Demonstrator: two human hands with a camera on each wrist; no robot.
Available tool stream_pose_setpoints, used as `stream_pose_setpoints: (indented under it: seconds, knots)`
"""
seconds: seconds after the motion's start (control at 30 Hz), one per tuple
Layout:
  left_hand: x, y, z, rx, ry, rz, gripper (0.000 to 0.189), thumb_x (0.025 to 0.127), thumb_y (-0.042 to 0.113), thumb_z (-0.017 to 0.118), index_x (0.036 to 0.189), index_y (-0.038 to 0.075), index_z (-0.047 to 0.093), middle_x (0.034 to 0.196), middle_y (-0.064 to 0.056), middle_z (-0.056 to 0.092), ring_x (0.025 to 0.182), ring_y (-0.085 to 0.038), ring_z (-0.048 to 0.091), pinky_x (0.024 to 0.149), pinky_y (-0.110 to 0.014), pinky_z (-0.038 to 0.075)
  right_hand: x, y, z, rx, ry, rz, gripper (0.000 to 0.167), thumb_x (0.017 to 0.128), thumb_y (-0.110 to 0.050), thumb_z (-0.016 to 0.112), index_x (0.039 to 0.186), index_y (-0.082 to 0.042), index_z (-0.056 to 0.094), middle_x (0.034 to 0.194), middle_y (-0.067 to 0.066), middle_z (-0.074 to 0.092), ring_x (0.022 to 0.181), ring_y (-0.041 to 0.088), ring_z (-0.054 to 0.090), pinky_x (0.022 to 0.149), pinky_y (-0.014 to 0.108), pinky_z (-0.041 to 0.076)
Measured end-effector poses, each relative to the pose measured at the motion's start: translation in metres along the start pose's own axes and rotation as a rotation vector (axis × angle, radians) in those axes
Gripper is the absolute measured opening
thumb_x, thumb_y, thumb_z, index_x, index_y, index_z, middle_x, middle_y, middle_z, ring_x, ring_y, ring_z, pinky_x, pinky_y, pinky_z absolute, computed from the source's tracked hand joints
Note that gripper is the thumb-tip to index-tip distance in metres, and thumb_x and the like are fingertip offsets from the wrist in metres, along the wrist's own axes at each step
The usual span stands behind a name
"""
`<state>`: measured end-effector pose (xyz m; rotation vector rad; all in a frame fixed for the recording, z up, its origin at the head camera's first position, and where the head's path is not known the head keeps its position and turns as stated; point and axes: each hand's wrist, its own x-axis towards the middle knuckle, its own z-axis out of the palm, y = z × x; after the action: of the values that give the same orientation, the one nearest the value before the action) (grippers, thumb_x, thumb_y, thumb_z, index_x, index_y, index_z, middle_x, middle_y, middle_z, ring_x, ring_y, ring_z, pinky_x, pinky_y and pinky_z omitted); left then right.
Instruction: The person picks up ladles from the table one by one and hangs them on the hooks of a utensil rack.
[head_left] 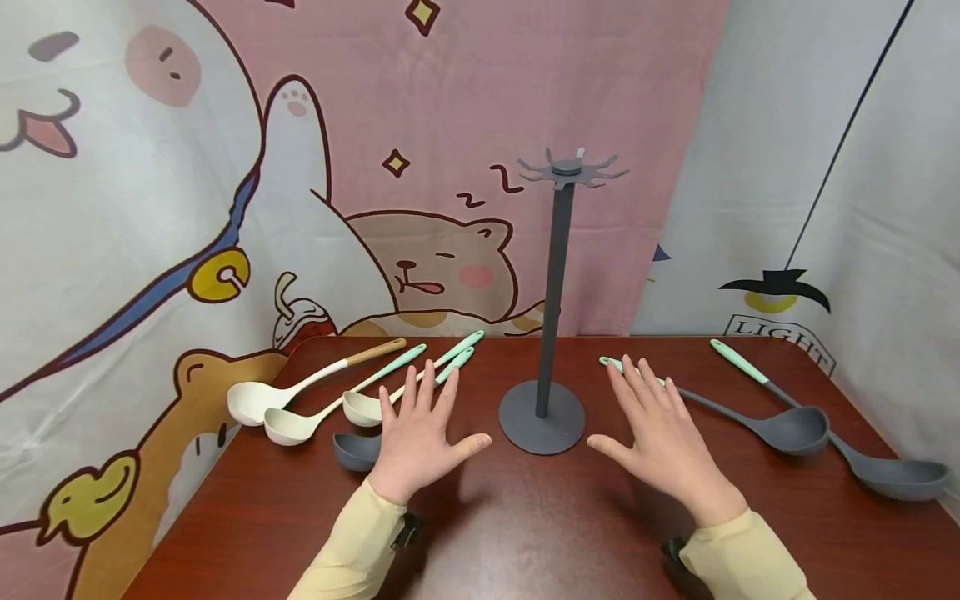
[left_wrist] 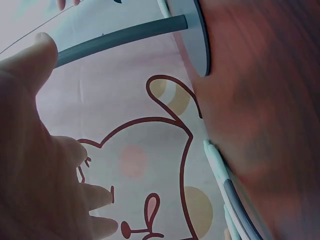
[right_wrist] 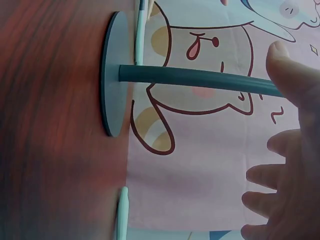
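Note:
My left hand [head_left: 420, 442] hovers over the table with fingers spread, holding nothing. It partly covers a dark grey ladle [head_left: 356, 451] with a mint handle. Two cream ladles with mint handles, one in front [head_left: 291, 427] and one nearer the hand [head_left: 362, 409], lie beside it, along with a white ladle [head_left: 255, 403] with a wooden handle. Also spread and holding nothing is my right hand [head_left: 667, 442], which hides part of a grey ladle [head_left: 791, 430]. Another grey ladle [head_left: 900, 477] lies farther right. Between the hands stands a grey utensil rack [head_left: 555, 292], untouched, with bare hooks around its top.
The rack's round base [head_left: 525, 425] rests on the brown table [head_left: 540, 533]. Behind the table hangs a printed cartoon cloth [head_left: 450, 108], close to its back edge. White cloth [head_left: 900, 208] continues on the right side.

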<state>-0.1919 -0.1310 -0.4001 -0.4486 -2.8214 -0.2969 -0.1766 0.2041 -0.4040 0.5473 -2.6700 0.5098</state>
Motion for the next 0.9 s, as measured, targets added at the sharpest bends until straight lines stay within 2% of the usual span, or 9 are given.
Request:
stream_pose_setpoints:
  seconds: [0.2,0.33,0.47,0.63,0.9]
  knots:
    - [0.003,-0.006,0.0,-0.006,-0.033,-0.017,0.103,0.08,0.082,0.051,0.159,0.021,0.023,0.163,-0.017,0.012,0.149,-0.039,0.004,0.11,-0.07,-0.001,0.009,-0.004,0.0,0.067,0.028,0.002,0.098,0.085,-0.053,0.074,0.156,-0.004,0.027,0.159,0.02,0.026,0.148,0.037,0.017,0.116,0.057,0.014]
    - [0.008,-0.009,-0.001,-0.018,-0.037,-0.021,0.103,0.08,0.081,0.053,0.158,0.019,0.026,0.162,-0.019,0.017,0.149,-0.04,0.008,0.11,-0.07,0.001,0.019,-0.006,0.0,0.133,0.041,0.004,0.097,0.086,-0.049,0.074,0.156,-0.004,0.025,0.159,0.018,0.028,0.148,0.036,0.018,0.116,0.055,0.017]
    - [0.012,-0.012,-0.001,-0.025,-0.067,-0.039,0.105,0.08,0.082,0.052,0.159,0.019,0.023,0.162,-0.02,0.016,0.149,-0.04,0.007,0.11,-0.07,0.001,0.03,-0.008,-0.001,0.192,0.05,0.024,0.095,0.087,-0.046,0.074,0.157,-0.005,0.024,0.159,0.017,0.029,0.146,0.037,0.022,0.112,0.058,0.025]
    - [0.016,-0.017,0.0,-0.027,-0.061,-0.04,0.106,0.079,0.082,0.053,0.159,0.018,0.023,0.16,-0.022,0.02,0.148,-0.04,0.012,0.109,-0.072,0.005,0.044,-0.011,-0.005,0.267,0.047,0.068,0.094,0.089,-0.045,0.072,0.159,-0.011,0.019,0.16,0.016,0.027,0.144,0.039,0.025,0.106,0.064,0.03]
    - [0.025,-0.023,0.001,-0.029,-0.048,-0.055,0.106,0.079,0.081,0.055,0.158,0.018,0.025,0.158,-0.023,0.025,0.146,-0.042,0.018,0.109,-0.072,0.008,0.068,-0.02,-0.012,0.356,0.092,0.085,0.091,0.091,-0.044,0.071,0.159,-0.014,0.018,0.16,0.012,0.026,0.143,0.037,0.029,0.108,0.062,0.03]
